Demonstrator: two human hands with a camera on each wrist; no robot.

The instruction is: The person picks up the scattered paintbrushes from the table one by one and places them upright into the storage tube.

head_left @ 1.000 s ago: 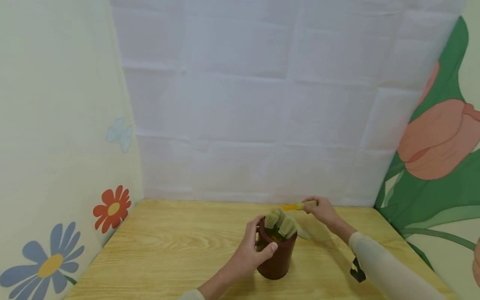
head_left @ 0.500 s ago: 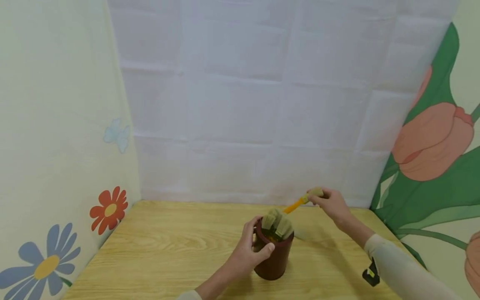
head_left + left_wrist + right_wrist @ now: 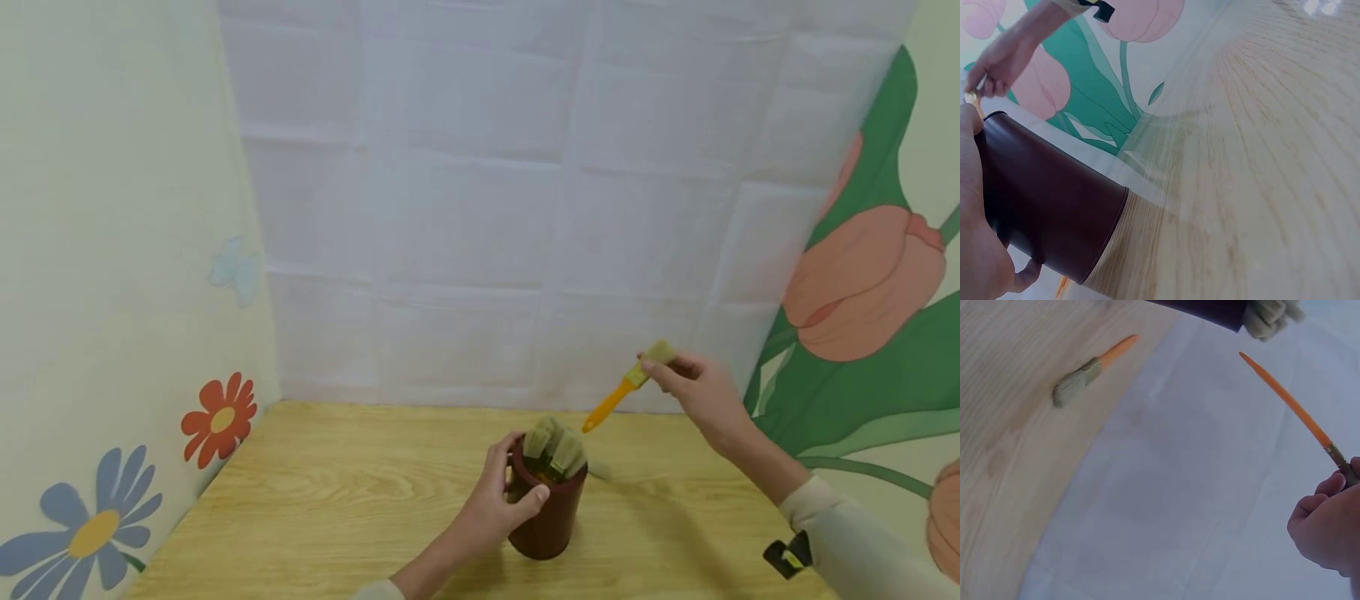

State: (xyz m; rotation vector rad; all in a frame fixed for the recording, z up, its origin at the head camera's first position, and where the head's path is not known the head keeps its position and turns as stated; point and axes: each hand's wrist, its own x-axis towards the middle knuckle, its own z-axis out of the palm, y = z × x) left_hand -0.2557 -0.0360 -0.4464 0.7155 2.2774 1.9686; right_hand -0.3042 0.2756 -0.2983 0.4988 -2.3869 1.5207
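A dark red-brown cup (image 3: 551, 521) stands on the wooden table (image 3: 337, 500) and holds several brushes (image 3: 555, 446), bristles up. My left hand (image 3: 510, 492) grips the cup's near left side; the left wrist view shows the cup (image 3: 1047, 212) against my palm (image 3: 979, 256). My right hand (image 3: 686, 379) hovers up and to the right of the cup. It pinches a brush (image 3: 618, 396) at the bristle end, its orange handle slanting down-left toward the cup. The right wrist view shows that handle (image 3: 1285, 400) in the air, apart from the cup's bristles (image 3: 1269, 312).
One more orange-handled brush (image 3: 1085, 372) lies flat on the table behind the cup, seen faintly in the head view (image 3: 603, 473). A white sheet wall (image 3: 487, 208) closes the back, and flowered walls stand at the left (image 3: 112, 333) and right (image 3: 862, 292).
My right hand has risen and moved right with the brush, whose handle has tipped from level to slanting down at the cup. My left hand has stayed on the cup.
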